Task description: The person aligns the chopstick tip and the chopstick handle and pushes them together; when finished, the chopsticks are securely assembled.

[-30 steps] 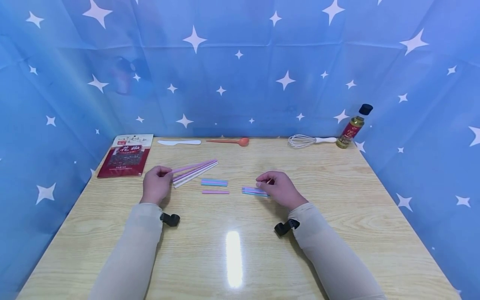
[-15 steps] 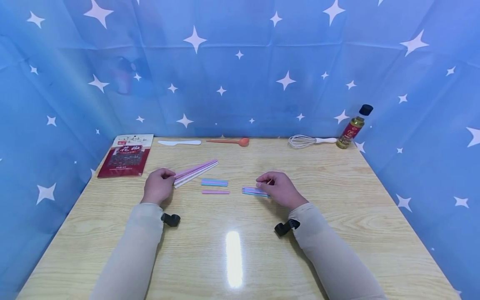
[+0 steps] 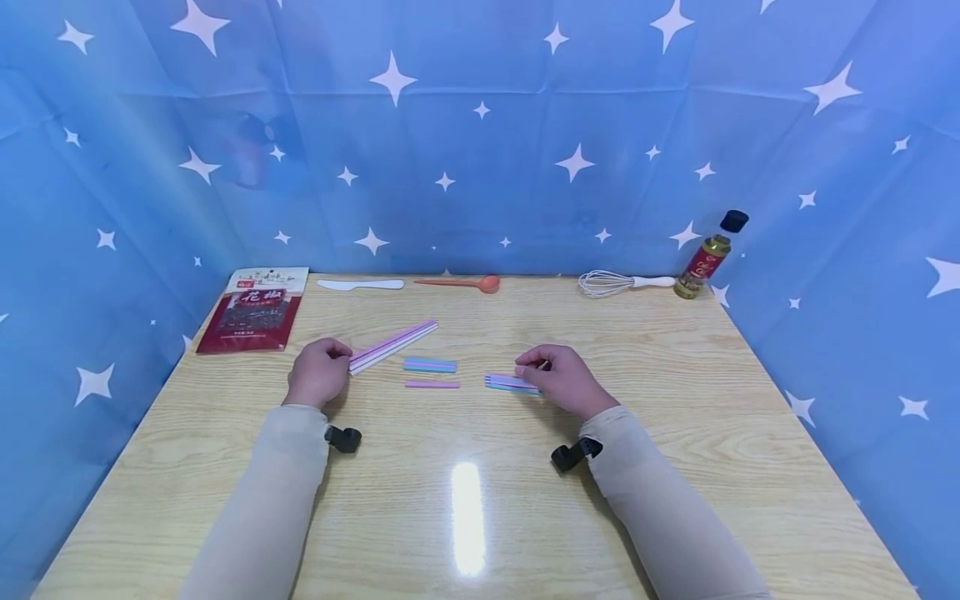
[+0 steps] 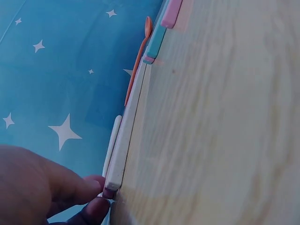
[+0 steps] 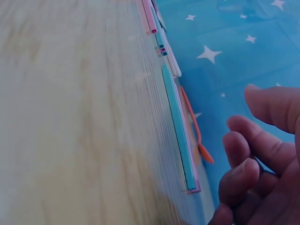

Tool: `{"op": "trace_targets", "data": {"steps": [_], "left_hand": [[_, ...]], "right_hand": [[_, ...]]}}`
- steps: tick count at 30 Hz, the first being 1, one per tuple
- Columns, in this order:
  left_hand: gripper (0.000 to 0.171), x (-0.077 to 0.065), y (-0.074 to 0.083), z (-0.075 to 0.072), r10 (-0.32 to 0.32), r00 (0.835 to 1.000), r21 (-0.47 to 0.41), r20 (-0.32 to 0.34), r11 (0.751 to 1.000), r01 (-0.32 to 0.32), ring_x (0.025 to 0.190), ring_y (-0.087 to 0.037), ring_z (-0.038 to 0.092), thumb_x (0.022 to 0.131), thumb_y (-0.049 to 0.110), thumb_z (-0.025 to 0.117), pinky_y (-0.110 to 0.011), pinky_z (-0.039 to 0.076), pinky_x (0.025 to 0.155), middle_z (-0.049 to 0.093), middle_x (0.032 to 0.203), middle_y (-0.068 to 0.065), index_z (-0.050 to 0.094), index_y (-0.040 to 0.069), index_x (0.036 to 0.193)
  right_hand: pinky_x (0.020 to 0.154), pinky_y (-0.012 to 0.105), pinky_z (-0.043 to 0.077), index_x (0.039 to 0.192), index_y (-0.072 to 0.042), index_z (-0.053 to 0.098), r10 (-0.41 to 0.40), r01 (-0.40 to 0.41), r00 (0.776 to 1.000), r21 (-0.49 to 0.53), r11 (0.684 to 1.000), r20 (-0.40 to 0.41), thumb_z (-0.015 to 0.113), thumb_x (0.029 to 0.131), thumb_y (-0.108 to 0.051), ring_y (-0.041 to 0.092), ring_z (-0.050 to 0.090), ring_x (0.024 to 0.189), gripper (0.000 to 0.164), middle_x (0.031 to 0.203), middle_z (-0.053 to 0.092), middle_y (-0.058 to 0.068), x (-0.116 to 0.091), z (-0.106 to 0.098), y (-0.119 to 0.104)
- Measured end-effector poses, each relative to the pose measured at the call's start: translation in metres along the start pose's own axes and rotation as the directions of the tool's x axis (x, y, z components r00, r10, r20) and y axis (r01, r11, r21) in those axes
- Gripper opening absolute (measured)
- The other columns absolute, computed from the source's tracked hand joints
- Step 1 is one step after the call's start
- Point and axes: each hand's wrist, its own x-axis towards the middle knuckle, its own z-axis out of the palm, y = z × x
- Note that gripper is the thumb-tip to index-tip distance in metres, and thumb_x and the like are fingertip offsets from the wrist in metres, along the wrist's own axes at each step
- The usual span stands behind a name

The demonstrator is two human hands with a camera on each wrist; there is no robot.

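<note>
Several long, slim pink, purple and white sticks (image 3: 393, 347) lie together at a slant on the wooden table, left of centre. My left hand (image 3: 319, 372) is at their near-left ends. In the left wrist view its thumb and forefinger pinch a purple stick end (image 4: 109, 192) just below a white stick (image 4: 126, 140). My right hand (image 3: 561, 379) hovers by a short row of blue and purple sticks (image 3: 510, 382), fingers loosely curled and holding nothing. In the right wrist view a gap shows between those fingers and the row. Another short blue and purple row (image 3: 429, 365) and a short pink stick (image 3: 432, 384) lie between the hands.
Along the back edge lie a white knife (image 3: 360, 285), an orange spoon (image 3: 487, 284) and a whisk (image 3: 607, 283). A red spice packet (image 3: 251, 317) lies at back left. An oil bottle (image 3: 702, 260) stands at back right, before a blue starry curtain (image 3: 480, 167).
My left hand has moved slightly right, and the fanned-out pink stick has closed up against the other long sticks. The right hand has stayed almost still.
</note>
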Motion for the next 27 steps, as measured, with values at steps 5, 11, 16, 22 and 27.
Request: {"op": "trace_targets", "data": {"steps": [5,11,16,22,27], "left_hand": [[0.031,0.001,0.000,-0.001,0.012,0.998,0.037,0.064,0.999,-0.014,0.110,-0.035,0.060,0.102,0.026,0.060,-0.058,0.034,0.102,0.067,0.124,-0.016,0.068,0.009,0.126],[0.035,0.001,0.000,0.000,0.017,0.994,0.070,0.111,0.997,-0.025,0.110,-0.036,0.060,0.098,0.027,0.069,-0.062,0.028,0.103,0.066,0.125,-0.016,0.066,0.010,0.129],[0.035,0.001,0.000,0.001,0.023,0.994,0.077,0.108,0.997,-0.031,0.109,-0.035,0.060,0.098,0.027,0.069,-0.063,0.028,0.102,0.066,0.126,-0.016,0.065,0.010,0.129],[0.033,-0.003,0.007,0.004,0.112,0.989,0.049,0.099,0.992,-0.117,0.098,-0.032,0.059,0.097,0.026,0.070,-0.058,0.034,0.099,0.066,0.116,-0.013,0.066,0.011,0.126],[0.019,-0.012,0.022,0.016,0.250,0.953,0.024,0.174,0.966,-0.257,0.087,-0.025,0.055,0.101,0.022,0.068,-0.039,0.043,0.078,0.062,0.101,-0.007,0.071,0.013,0.117]], "right_hand": [[0.077,0.037,0.049,0.116,-0.009,0.077,0.005,-0.005,1.000,0.000,1.000,0.013,0.073,0.099,-0.025,0.024,0.058,0.088,0.024,0.102,0.071,0.006,-0.001,-0.001,-0.001],[0.078,0.037,0.050,0.116,-0.010,0.077,0.009,-0.009,1.000,-0.005,1.000,0.012,0.072,0.099,-0.026,0.025,0.059,0.089,0.024,0.103,0.071,0.006,0.000,-0.001,0.000],[0.079,0.036,0.049,0.117,-0.010,0.077,0.022,-0.022,1.000,-0.026,0.999,0.010,0.072,0.100,-0.026,0.023,0.058,0.090,0.024,0.104,0.070,0.005,-0.001,-0.003,0.001],[0.076,0.036,0.045,0.114,-0.010,0.078,0.048,-0.046,0.999,-0.078,0.996,0.025,0.073,0.099,-0.022,0.023,0.054,0.086,0.019,0.099,0.067,0.006,-0.001,-0.006,0.003],[0.073,0.035,0.044,0.110,-0.014,0.079,0.078,-0.069,0.996,-0.168,0.983,0.047,0.073,0.099,-0.019,0.022,0.054,0.085,0.014,0.100,0.066,0.006,0.000,-0.005,0.005]]}}
